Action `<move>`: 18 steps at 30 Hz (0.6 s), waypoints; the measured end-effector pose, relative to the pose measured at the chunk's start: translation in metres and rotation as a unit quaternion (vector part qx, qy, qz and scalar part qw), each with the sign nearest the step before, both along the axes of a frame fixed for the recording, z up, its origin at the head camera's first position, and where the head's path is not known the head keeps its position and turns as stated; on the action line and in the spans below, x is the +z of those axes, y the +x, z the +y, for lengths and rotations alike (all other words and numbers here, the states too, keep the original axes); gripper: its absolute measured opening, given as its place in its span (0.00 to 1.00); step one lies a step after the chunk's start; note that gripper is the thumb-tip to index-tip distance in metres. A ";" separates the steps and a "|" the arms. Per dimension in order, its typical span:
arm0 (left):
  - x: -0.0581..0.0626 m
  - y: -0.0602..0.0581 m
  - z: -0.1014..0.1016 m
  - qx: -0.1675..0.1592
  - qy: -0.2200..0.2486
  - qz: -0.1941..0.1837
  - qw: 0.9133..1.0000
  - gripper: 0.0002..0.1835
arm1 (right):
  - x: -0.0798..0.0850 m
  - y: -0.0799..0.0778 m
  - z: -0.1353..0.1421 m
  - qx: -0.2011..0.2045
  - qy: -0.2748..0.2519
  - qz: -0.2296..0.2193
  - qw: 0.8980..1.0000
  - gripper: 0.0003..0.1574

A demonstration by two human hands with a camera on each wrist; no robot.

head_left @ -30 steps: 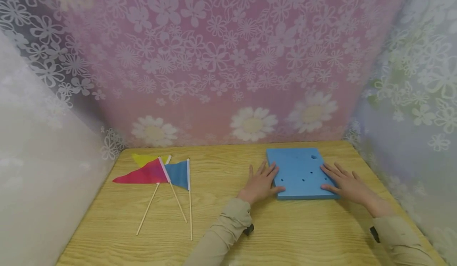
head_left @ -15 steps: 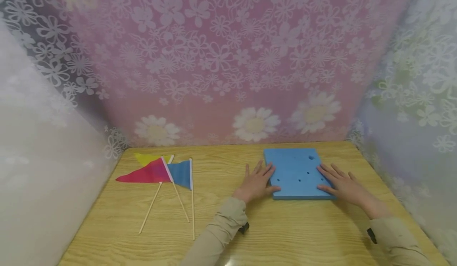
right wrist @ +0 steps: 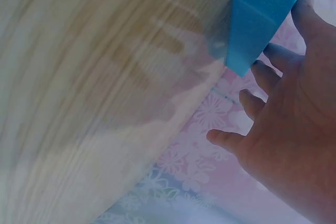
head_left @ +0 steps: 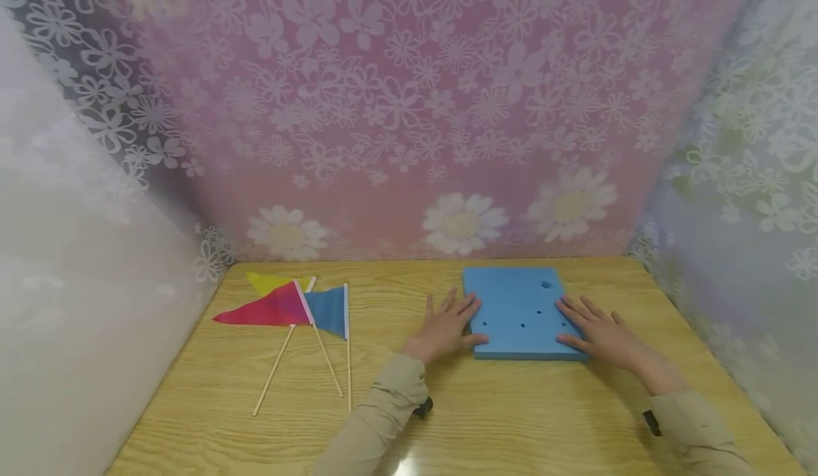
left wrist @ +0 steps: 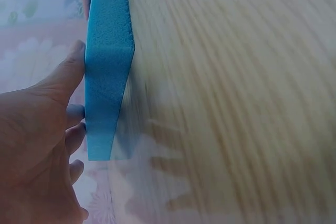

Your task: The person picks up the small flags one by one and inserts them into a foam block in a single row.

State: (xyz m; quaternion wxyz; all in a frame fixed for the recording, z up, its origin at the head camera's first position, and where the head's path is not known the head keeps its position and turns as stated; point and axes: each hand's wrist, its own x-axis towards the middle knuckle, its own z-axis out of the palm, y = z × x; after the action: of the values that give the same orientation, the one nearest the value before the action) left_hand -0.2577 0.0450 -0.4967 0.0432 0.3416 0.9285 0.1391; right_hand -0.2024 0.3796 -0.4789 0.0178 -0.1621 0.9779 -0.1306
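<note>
Blue block (head_left: 508,295) lies flat on the desk (head_left: 511,419), the pink flag (head_left: 268,307) well to its left. Left hand (head_left: 441,328) and right hand (head_left: 603,335) touch its opposite sides, fingers extended, not curled round it; even, gentle pressure from both should keep it square.

a wood-grained table (head_left: 498,426) is backed by a pink-purple backdrop (head_left: 402,106) printed with white flowers, three large daisies (head_left: 464,224) being shown low along it. the sides are bounded by a pale left panel (head_left: 77,270) and a bluish right panel (head_left: 741,263). at the table's left, a red pennant (head_left: 268,308) is laid partly over a yellow pennant (head_left: 270,283) and a blue pennant (head_left: 329,310), each being mounted on a thin stick (head_left: 273,373).
</note>
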 end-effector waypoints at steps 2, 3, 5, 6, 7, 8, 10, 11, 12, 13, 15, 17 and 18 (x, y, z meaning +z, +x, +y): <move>0.003 0.001 -0.005 0.001 0.000 -0.006 1.000 0.43 | 0.001 0.000 -0.005 0.004 -0.001 0.003 1.000 0.49; 0.003 0.002 -0.008 0.002 0.000 -0.007 1.000 0.44 | 0.001 -0.001 -0.007 0.004 -0.002 0.003 1.000 0.49; 0.003 0.002 -0.012 0.003 0.002 -0.008 1.000 0.44 | 0.000 -0.001 -0.009 0.008 -0.004 0.005 1.000 0.49; 0.004 0.002 -0.014 0.004 0.004 -0.008 1.000 0.44 | 0.000 -0.002 -0.011 0.009 -0.003 0.006 1.000 0.49; 0.003 0.002 -0.016 0.004 0.007 -0.010 1.000 0.44 | -0.001 -0.002 -0.012 0.011 -0.002 0.006 1.000 0.49; 0.003 0.002 -0.018 0.004 0.009 -0.009 1.000 0.44 | -0.001 -0.003 -0.013 0.012 -0.003 0.006 1.000 0.49; 0.003 0.002 -0.023 0.005 0.013 -0.013 1.000 0.44 | -0.001 -0.004 -0.016 0.017 -0.006 0.003 1.000 0.48; 0.003 0.001 -0.026 0.005 0.015 -0.017 1.000 0.44 | -0.001 -0.004 -0.018 0.019 -0.008 0.001 1.000 0.48; 0.004 0.001 -0.028 0.005 0.018 -0.020 1.000 0.44 | -0.001 -0.005 -0.019 0.021 -0.011 0.000 1.000 0.48; 0.004 0.001 -0.031 0.006 0.019 -0.021 1.000 0.44 | -0.001 -0.006 -0.021 0.021 -0.010 -0.002 1.000 0.48; 0.005 0.000 -0.036 0.005 0.021 -0.024 0.999 0.44 | -0.002 -0.007 -0.024 0.023 -0.011 -0.003 1.000 0.48; 0.005 -0.001 -0.041 0.004 0.022 -0.026 0.999 0.44 | -0.003 -0.009 -0.027 0.026 -0.010 -0.003 1.000 0.49; 0.006 -0.001 -0.044 0.003 0.023 -0.026 0.999 0.44 | -0.004 -0.009 -0.028 0.026 -0.010 -0.003 1.000 0.49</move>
State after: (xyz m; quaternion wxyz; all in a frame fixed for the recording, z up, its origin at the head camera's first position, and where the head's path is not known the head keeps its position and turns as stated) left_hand -0.2591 0.0010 -0.4910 0.0589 0.3358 0.9248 0.1689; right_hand -0.2118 0.3511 -0.4829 0.0223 -0.1877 0.9719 -0.1404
